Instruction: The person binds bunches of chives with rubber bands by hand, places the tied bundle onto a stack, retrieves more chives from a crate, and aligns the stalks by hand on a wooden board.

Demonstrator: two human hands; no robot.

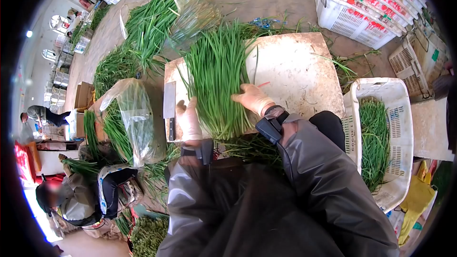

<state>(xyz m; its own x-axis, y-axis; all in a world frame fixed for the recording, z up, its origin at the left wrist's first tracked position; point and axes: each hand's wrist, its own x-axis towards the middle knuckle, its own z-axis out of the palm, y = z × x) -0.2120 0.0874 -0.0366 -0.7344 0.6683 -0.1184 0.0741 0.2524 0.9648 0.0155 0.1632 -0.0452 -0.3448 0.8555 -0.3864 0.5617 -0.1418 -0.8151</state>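
A wide bunch of green garlic chives (219,76) lies on a worn white board (300,71), its stem ends toward me. My left hand (188,120), in a pale glove, rests at the bunch's lower left side with fingers stretched and apart. On the other side, my right hand (253,99), gloved too, touches the stems with extended fingertips; part of its fingers is hidden. Just left of my left hand lies a cleaver (169,109) with a dark handle, flat on the board's left edge.
A white crate (352,128) of chives stands at right, with stacked crates (362,16) behind. Plastic bags (195,12) and chive piles (147,21) lie left and ahead. A seated co-worker (78,195) handles chives at lower left; another person (45,114) bends farther off.
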